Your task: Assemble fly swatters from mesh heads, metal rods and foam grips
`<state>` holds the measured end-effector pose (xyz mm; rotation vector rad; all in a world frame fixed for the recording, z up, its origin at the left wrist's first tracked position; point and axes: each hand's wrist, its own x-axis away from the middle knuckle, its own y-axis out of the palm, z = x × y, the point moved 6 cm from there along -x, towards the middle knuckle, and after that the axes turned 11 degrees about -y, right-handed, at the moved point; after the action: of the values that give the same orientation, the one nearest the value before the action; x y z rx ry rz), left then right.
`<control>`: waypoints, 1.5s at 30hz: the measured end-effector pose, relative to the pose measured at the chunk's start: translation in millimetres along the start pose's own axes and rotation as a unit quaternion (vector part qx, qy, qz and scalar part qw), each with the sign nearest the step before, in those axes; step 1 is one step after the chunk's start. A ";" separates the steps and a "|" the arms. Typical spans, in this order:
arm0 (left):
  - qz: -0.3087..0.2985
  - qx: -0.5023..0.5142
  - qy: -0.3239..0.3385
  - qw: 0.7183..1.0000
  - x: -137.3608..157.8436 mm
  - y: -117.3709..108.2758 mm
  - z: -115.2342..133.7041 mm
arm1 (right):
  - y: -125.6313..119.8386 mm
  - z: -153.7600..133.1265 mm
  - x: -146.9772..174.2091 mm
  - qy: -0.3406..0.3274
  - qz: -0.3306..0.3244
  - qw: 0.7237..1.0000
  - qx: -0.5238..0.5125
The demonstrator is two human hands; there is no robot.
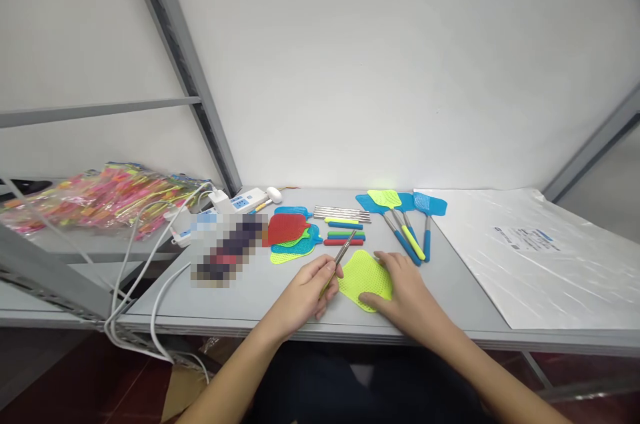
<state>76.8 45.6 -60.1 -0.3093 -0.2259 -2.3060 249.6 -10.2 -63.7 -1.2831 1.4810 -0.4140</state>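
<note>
My left hand (pixel 309 291) is closed round a thin metal rod (pixel 344 247), which slants up and to the right. A yellow-green mesh fly swatter head (pixel 367 277) lies just right of it, its narrow end by my left fingers. Whether rod and head are joined is hidden there. My right hand (pixel 405 294) grips the head's right side, thumb on the near edge and fingers on the far one. Beyond my hands lie several metal rods (pixel 343 213) and coloured handle grips, among them a red grip (pixel 343 243). Loose heads, with a red swatter head (pixel 287 229) on top, are stacked to the left.
Assembled fly swatters (pixel 407 231) lie at the back right, beside a large white wrapped sheet (pixel 530 251). Power strips (pixel 247 201) and white cables (pixel 150 271) are on the left, near a blurred patch. Bagged colourful items (pixel 125 201) fill the left shelf.
</note>
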 end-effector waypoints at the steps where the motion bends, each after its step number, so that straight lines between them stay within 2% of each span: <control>1: 0.007 -0.014 0.007 1.000 -0.6 0.8 -0.5 | 0.7 1.5 -0.6 0.008 -0.001 1.000 0.006; 5: 0.030 -0.053 0.028 0.998 -2.4 0.3 -1.3 | 0.4 5.6 -5.4 0.038 -0.035 0.998 0.029; 8: 0.037 -0.059 0.033 0.997 -3.0 -0.5 0.0 | -4.3 9.8 -12.7 0.069 -0.058 0.996 0.004; 10: 0.033 -0.058 0.033 0.997 -2.9 0.1 1.3 | -8.4 12.5 -16.7 0.103 -0.046 0.992 -0.057; 12: 0.027 -0.054 0.031 0.998 -2.6 0.7 2.1 | -10.5 12.6 -16.8 0.136 -0.007 0.974 -0.179; 14: 0.026 -0.049 0.026 0.998 -2.4 0.2 1.8 | -10.3 12.2 -11.1 0.171 0.066 0.924 -0.334; 16: 0.030 -0.050 0.019 0.998 -2.0 -0.9 0.8 | -9.0 16.8 0.9 0.223 0.175 0.838 -0.466; 18: 0.032 -0.061 0.012 0.998 -1.5 -1.6 0.1 | -8.0 25.7 15.4 0.273 0.287 0.757 -0.520; 19: 0.030 -0.068 0.012 0.997 -1.2 -1.4 0.3 | -7.8 29.6 20.6 0.287 0.325 0.730 -0.528; 21: 0.017 -0.083 0.013 0.996 -0.6 0.0 1.3 | -8.2 34.8 24.1 0.296 0.356 0.707 -0.534; 25: 0.014 -0.130 0.018 0.991 -0.7 1.3 3.0 | -12.2 33.3 14.2 0.260 0.329 0.709 -0.567; 28: 0.068 -0.213 0.043 0.974 -0.4 -0.6 5.1 | -15.5 28.9 10.3 0.241 0.315 0.718 -0.572; 30: 0.121 -0.288 0.098 0.945 2.3 -0.4 10.8 | -17.8 27.0 11.0 0.234 0.324 0.725 -0.561; 33: 0.178 -0.396 0.179 0.883 7.3 4.5 18.5 | -19.4 24.9 12.5 0.224 0.334 0.735 -0.546; 36: 0.191 -0.461 0.191 0.845 7.4 8.3 18.6 | -17.5 22.5 12.1 0.217 0.315 0.750 -0.540; 40: 0.185 -0.500 0.181 0.826 5.6 10.2 17.0 | -13.3 21.2 11.7 0.221 0.287 0.765 -0.532; 45: 0.185 -0.503 0.177 0.825 4.7 9.3 14.7 | -14.6 24.2 15.0 0.234 0.306 0.768 -0.511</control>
<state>82.7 39.9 -44.1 -0.3803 1.1776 -1.8405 279.8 -19.5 -67.9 -1.3998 2.6223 0.6829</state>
